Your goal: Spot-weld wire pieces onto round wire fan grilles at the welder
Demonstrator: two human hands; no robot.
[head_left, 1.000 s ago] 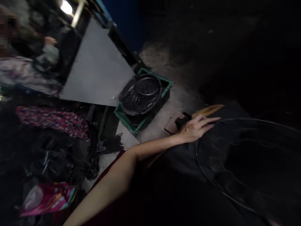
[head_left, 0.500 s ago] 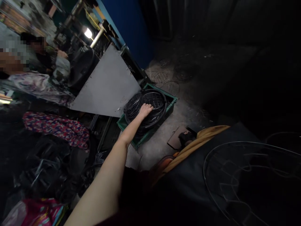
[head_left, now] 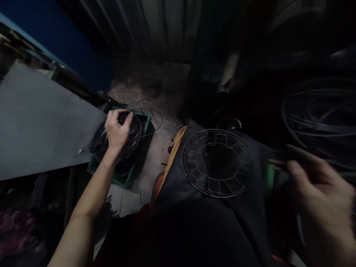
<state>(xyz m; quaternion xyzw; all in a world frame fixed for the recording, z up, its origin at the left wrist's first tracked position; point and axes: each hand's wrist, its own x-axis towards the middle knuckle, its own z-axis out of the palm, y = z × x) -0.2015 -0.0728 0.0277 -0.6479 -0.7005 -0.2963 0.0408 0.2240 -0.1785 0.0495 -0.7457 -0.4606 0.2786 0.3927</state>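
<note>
My left hand (head_left: 115, 128) is over a green crate (head_left: 124, 182) at the left, fingers curled around the edge of a thin wire ring (head_left: 160, 115). Coiled black wire (head_left: 101, 139) fills the crate. A round wire frame (head_left: 191, 178), two rings joined by bent wire loops, lies flat on the dark apron (head_left: 172, 196) across my lap. At the right, my right hand (head_left: 319, 185) is closed on a dark tool (head_left: 286, 159) with a pale narrow tip, perhaps pliers. Motion blur and dim light hide its details.
A grey sheet panel (head_left: 41, 122) stands beside the crate at the left. Large wire hoops (head_left: 314, 126) are stacked at the far right. A small metal ring (head_left: 229, 123) shows beyond my lap. Loose wire lies on the floor (head_left: 172, 85) ahead.
My view has swung right. My left hand, earlier resting on the coils in the crate, now holds a wire ring above them. My right hand has come into view with a dark tool.
</note>
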